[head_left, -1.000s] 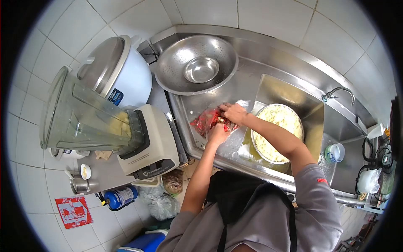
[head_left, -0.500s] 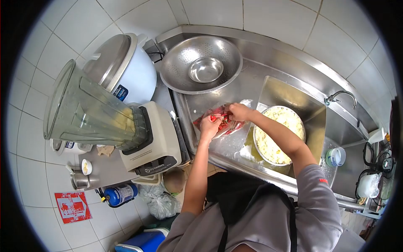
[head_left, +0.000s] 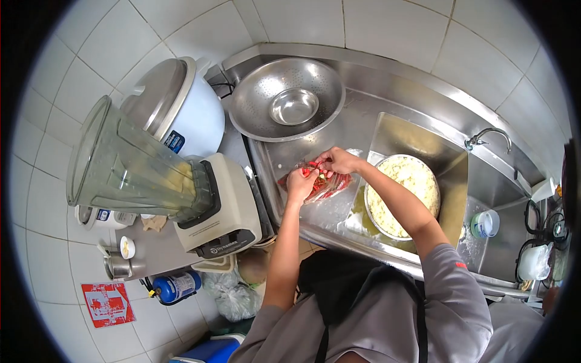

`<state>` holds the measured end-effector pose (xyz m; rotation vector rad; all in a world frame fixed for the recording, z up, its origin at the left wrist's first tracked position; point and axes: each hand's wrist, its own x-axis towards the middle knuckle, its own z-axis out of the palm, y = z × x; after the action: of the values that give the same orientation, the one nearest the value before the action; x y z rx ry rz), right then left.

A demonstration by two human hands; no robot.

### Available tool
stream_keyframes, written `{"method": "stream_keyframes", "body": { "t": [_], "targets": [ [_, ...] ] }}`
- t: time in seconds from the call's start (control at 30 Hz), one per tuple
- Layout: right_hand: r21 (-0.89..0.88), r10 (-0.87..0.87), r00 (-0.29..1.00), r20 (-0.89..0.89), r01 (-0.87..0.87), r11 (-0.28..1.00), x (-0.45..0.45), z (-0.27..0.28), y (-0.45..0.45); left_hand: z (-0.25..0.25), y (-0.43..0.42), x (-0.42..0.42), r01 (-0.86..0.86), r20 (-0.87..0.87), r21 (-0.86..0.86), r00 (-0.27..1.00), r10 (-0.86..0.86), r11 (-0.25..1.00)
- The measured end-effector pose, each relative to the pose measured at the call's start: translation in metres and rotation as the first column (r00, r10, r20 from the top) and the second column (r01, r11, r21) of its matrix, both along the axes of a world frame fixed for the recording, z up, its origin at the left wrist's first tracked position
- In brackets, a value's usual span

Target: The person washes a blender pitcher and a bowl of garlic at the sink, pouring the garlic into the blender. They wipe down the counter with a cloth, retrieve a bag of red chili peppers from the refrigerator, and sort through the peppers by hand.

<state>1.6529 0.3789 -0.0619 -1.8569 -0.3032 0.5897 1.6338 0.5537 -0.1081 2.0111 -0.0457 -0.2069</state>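
A clear plastic bag (head_left: pixel 330 190) full of red chili peppers lies on the steel drainboard, its mouth open. My left hand (head_left: pixel 300 184) is closed over the bag's left side, with red chili between thumb and fingers. Just above the bag, my right hand (head_left: pixel 340 161) is closed in a pinch near the left fingertips, on a red chili (head_left: pixel 313 164). The fingers partly cover the chilies. To the right, a round metal pot (head_left: pixel 370 209) of chopped pale pieces sits in the sink basin, under my right forearm.
A steel colander (head_left: pixel 242 112) holding a small bowl (head_left: pixel 295 106) stands behind the bag. On the left are a large blender (head_left: pixel 227 206) and a rice cooker (head_left: pixel 203 115). A faucet (head_left: pixel 490 136) and plastic tub (head_left: pixel 484 224) are at the right. Another person's grey clothing (head_left: pixel 514 331) shows lower right.
My right hand has lifted slightly and shifted left, closer to the left fingertips. The view has tilted a little. Another person's grey clothing has come in at the lower right.
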Motion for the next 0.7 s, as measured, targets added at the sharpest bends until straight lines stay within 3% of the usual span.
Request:
{"method": "stream_keyframes", "body": {
  "t": [0.1, 0.2, 0.3, 0.4, 0.43, 0.53, 0.6, 0.63, 0.7],
  "targets": [
    [-0.047, -0.020, 0.998, -0.059, 0.017, 0.999, 0.001, -0.010, 0.002, 0.008, 0.006, -0.006, 0.012, 0.318, 0.307, 0.941, -0.114, 0.952],
    [-0.052, -0.095, 0.987, -0.126, 0.089, 0.995, 0.001, -0.015, 0.000, 0.032, 0.002, -0.017, -0.054, 0.230, 0.477, 0.971, -0.065, 0.877],
    [0.151, -0.229, 0.945, -0.235, 0.268, 0.951, -0.001, -0.015, -0.006, 0.032, 0.002, -0.016, 0.060, 0.000, -0.051, 0.998, -0.060, 0.997],
    [0.344, -0.264, 0.884, -0.386, 0.403, 0.848, -0.005, -0.017, -0.008, 0.057, 0.001, -0.021, -0.126, -0.410, -0.451, 0.909, -0.079, 0.884],
    [0.391, -0.248, 0.866, -0.435, 0.430, 0.814, -0.008, -0.019, -0.007, 0.050, -0.001, -0.020, -0.112, -0.362, -0.441, 0.930, -0.062, 0.890],
    [0.459, -0.243, 0.833, -0.497, 0.490, 0.741, -0.013, -0.022, -0.002, 0.039, -0.007, -0.020, -0.139, -0.237, -0.278, 0.969, 0.072, 0.950],
    [0.425, -0.313, 0.840, -0.444, 0.505, 0.751, -0.017, -0.023, 0.004, 0.018, -0.003, -0.017, -0.092, 0.143, 0.040, 0.986, 0.085, 0.995],
    [0.233, -0.411, 0.875, -0.256, 0.469, 0.852, -0.019, -0.022, 0.005, 0.007, -0.001, -0.015, -0.111, 0.327, 0.200, 0.944, 0.041, 0.973],
    [0.302, -0.457, 0.856, -0.242, 0.514, 0.803, -0.019, -0.017, 0.009, 0.015, -0.001, -0.023, -0.147, 0.287, 0.396, 0.957, 0.030, 0.907]
  ]
}}
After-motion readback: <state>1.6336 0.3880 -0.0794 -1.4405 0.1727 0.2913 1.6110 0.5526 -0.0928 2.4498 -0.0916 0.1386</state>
